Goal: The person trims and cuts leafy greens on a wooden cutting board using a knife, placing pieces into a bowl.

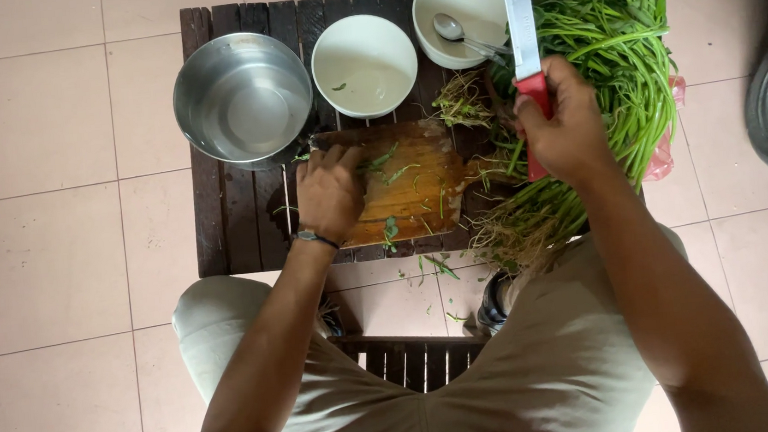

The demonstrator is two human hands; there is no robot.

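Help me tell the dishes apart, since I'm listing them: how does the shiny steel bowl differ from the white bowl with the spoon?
The shiny steel bowl is bare grey metal; the white bowl with the spoon looks glazed. The steel bowl is wider and overhangs the left side of the dark slatted wooden table; the white one sits at the far edge beside the green stems. The steel bowl holds nothing visible; the white one holds a metal spoon. Both are round and upright.

The pot is bare metal, smooth with a dull shine. Both bowls look like glossy white ceramic or plastic; which, I cannot tell. The spoon is polished metal. The board is worn, yellowish wood with a rough, scored face. The surface is dark, matt wooden slats. The knife has a bright steel blade and a red plastic handle. The floor is smooth, pale tile.
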